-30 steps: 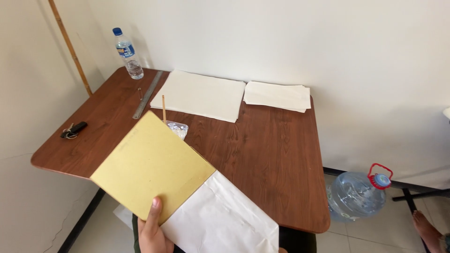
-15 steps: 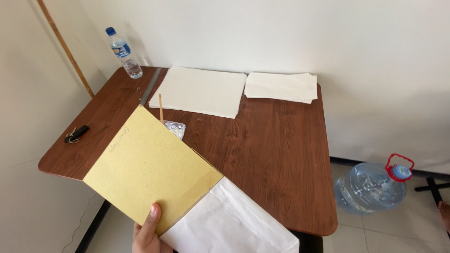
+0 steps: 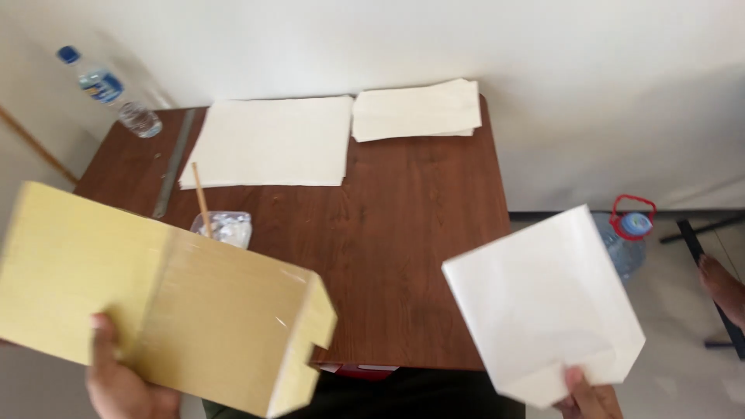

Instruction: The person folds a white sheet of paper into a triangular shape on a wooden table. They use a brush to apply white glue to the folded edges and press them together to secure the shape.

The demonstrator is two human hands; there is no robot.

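My left hand grips the near edge of a flat yellow cardboard form, held over the table's front left corner. My right hand pinches the bottom of a white paper bag, held out past the table's right front edge. The two are apart, with the brown wooden table between them.
On the table lie a large sheet stack of cream paper, a smaller folded white stack, a metal ruler, a water bottle and a small clear cup with a stick. A large water jug stands on the floor at right.
The white bag has come out from under the yellow cardboard and moved right in my right hand. The cardboard has shifted left. The view has tilted down.
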